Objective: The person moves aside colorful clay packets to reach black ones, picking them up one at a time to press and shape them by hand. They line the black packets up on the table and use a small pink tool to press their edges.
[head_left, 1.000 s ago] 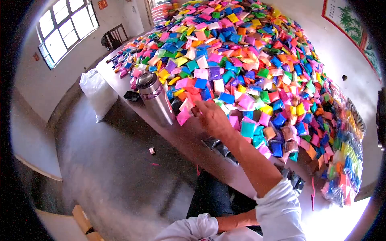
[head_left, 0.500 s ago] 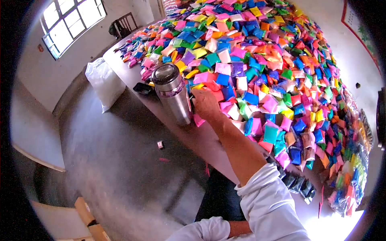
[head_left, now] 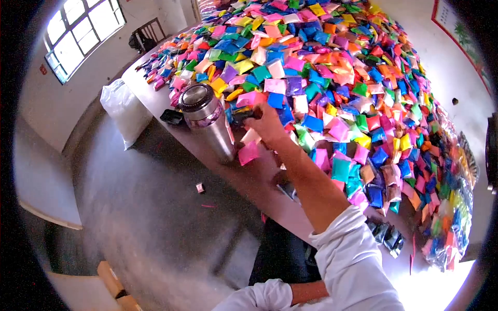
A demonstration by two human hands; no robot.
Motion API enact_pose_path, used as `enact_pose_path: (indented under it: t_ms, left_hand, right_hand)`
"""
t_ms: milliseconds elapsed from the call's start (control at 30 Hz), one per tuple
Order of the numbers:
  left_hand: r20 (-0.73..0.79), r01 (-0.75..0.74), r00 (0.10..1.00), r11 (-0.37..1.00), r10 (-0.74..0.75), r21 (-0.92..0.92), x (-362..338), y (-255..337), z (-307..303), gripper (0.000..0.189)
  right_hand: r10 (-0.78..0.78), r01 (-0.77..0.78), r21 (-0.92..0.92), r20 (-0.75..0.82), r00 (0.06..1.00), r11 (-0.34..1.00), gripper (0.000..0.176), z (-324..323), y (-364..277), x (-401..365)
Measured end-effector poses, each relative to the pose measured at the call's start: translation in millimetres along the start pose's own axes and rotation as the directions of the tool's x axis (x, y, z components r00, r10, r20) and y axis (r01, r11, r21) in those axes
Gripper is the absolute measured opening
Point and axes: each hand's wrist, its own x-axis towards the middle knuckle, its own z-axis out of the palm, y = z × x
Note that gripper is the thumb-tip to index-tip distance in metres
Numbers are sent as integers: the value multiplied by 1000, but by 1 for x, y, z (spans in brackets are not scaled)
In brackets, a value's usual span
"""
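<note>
My right hand (head_left: 267,126) reaches over the table beside a steel thermos bottle (head_left: 210,124). Its fingers are closed on a small dark packet (head_left: 241,114), partly covered by the fingers. Below the hand lie a pink packet (head_left: 249,153) and a pale peach one (head_left: 251,136). A large heap of colourful small packets (head_left: 332,98) spreads behind and to the right of the hand. Only the sleeve (head_left: 259,296) and part of the forearm show of my left arm; the left hand is hidden behind my right sleeve.
A black packet (head_left: 171,116) lies left of the bottle near the table edge. Several black packets (head_left: 386,237) form a row at the near right. A white sack (head_left: 126,111) stands on the floor beside the table, and a small box (head_left: 200,188) lies on the floor.
My right hand has shifted slightly, and the dark packet in its fingers now shows. The pink and peach packets below it are more exposed. The whole view has shifted a little.
</note>
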Motion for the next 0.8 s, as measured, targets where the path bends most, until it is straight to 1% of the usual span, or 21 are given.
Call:
enact_pose_path:
  t_ms: [67,100,133,200,233,267,333,367,400,433,467,500,533,567,600,633,667,733,767,800]
  left_hand:
    - [-5,5,1000,1000,-5,5,1,0,4,32]
    - [-14,7,1000,1000,-7,9,5,-2,9,32]
    - [-13,11,1000,1000,-11,15,8,-2,13,31]
    - [-29,19,999,999,-18,36,15,-6,17,31]
    - [-35,19,999,999,-18,42,22,-8,19,31]
    - [-70,19,997,1000,-18,21,27,-10,19,30]
    - [-164,10,986,999,-18,-53,41,-11,20,30]
    - [-143,-2,990,997,-9,-75,46,-8,20,30]
    - [144,108,980,978,-135,178,49,-4,11,21]
    - [378,119,874,889,-305,443,48,-2,8,16]
    - [404,102,868,900,-288,424,45,-4,15,16]
    - [168,97,969,904,-182,416,40,-11,24,14]
    - [-81,97,994,910,-70,402,38,-10,29,15]
    - [-53,86,996,921,-71,379,36,-9,31,15]
    - [-22,147,989,915,-150,376,42,-6,25,14]
    - [11,202,975,902,-223,381,46,-3,22,14]
    - [43,187,975,913,-217,363,46,1,23,14]
    - [-183,203,970,947,-160,248,52,3,23,12]
    - [-185,211,968,949,-170,235,54,2,21,11]
    - [-189,220,966,950,-179,223,54,2,21,10]
  right_hand:
    - [32,-35,226,15,999,974,36,-31,-12,-4]
    - [50,-53,276,19,999,960,40,-45,-17,-7]
    - [74,-78,315,25,997,946,39,-64,-34,-19]
    - [101,-141,420,118,988,896,29,-99,-31,-35]
    - [192,-232,391,140,971,891,20,-120,-45,-52]
    - [179,-222,447,138,974,866,23,-135,-51,-68]
    - [199,-236,477,128,972,847,25,-168,-66,-104]
    - [255,-295,426,150,955,855,26,-186,-66,-121]
    - [268,-359,501,245,932,788,25,-205,-63,-140]
    - [227,-307,473,220,949,826,24,-220,-70,-160]
    - [185,-256,440,197,963,861,23,-234,-78,-181]
    - [242,-288,450,157,957,845,25,-245,-74,-202]
    - [189,-208,408,87,978,889,28,-255,-76,-222]
    - [207,-215,388,62,976,896,29,-268,-75,-244]
    - [225,-222,367,36,974,903,29,-279,-75,-266]
    - [331,-291,407,-30,943,866,28,-287,-83,-288]
    - [261,-210,448,-54,964,869,27,-295,-71,-309]
    - [365,-264,457,-146,920,849,27,-308,-83,-349]
    - [398,-283,427,-206,894,859,28,-314,-87,-369]
    - [435,-314,415,-241,867,854,29,-318,-76,-394]
